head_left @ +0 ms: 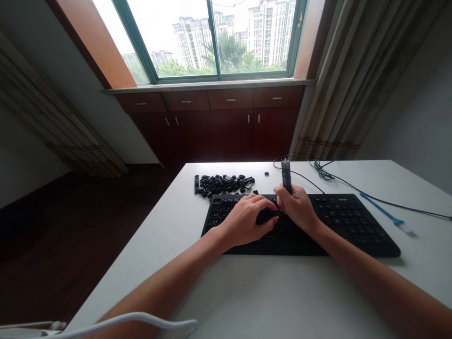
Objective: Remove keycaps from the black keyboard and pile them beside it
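Note:
A black keyboard [356,221] lies across the white table, its left part stripped of keycaps and showing bare switch sockets. My right hand [296,205] is closed round the black handle of a keycap puller [286,176], which stands upright with its thin wire end down at the middle of the keyboard. Over the keyboard's left-middle part, my left hand [247,216] is curved with thumb and index finger apart, their tips beside the puller's lower end. Nothing shows between those fingertips. My hands hide many of the middle keys.
A heap of loose black keycaps [224,183] lies behind the keyboard's left end, and a single keycap [266,173] sits apart. The coiled cable [323,172] runs behind to the right. A blue brush [384,211] rests by the keyboard's right end. A white cord [151,319] crosses the lower left.

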Demonstrator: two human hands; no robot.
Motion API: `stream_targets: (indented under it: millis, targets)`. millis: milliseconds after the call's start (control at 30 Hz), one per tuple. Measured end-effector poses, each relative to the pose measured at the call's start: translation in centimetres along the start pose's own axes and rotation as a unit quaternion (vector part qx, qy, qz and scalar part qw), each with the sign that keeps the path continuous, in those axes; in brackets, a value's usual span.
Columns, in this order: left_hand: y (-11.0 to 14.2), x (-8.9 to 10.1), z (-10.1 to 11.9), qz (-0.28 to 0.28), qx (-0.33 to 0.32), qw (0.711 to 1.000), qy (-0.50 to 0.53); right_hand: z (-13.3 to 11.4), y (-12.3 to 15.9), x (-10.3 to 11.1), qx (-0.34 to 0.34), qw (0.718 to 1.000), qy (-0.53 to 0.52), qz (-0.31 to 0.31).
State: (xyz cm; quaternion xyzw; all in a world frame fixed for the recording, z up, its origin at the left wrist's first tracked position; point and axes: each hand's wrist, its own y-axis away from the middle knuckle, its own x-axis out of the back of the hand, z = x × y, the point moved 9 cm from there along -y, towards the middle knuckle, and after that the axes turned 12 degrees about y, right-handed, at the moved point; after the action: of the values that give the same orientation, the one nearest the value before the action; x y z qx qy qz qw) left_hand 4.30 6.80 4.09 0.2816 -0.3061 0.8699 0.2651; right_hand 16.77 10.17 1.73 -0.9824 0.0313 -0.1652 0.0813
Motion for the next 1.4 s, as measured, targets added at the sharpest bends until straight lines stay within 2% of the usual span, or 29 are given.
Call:
stream_targets:
  millis: [133,300,500,833,933,1100,1300,1400]
  targets:
    - [-0.2,-0.2,-0.5,0.036,0.024,0.999,-0.012,-0.6,1.0,0.3,0.0,0.999,0.021,0.033]
    - [-0.3,-0.3,-0.2,0.04,0.014,0.999,-0.019,-0.2,1.5,-0.1,-0.054,0.998,-0.029,-0.001]
    - [-0.3,-0.5,0.5,0.023,0.005,0.998,-0.051,-1.7,1.2,-0.4,0.064,0.997,0.015,-0.045]
    - [-0.2,-1.2,1.0,-0.01,0.006,0.996,-0.093,-2.5,1.3,-0.5,0.13,0.988,0.056,-0.062]
    - [-0.3,-1.5,0.9,-0.003,0.008,0.995,-0.095,-2.4,1.3,-0.4,0.128,0.988,0.069,-0.044]
    - [-0.7,-2.5,0.5,0.032,0.008,0.994,-0.106,-2.3,1.5,0.2,0.118,0.986,0.114,0.036]
    - [-1.1,-4.5,0.7,-0.034,-0.018,0.994,-0.106,-2.2,1.7,0.6,0.113,0.984,0.129,0.057]
    - [-1.1,-4.3,0.8,-0.026,-0.02,0.994,-0.107,-2.1,1.7,0.6,0.113,0.984,0.125,0.054]
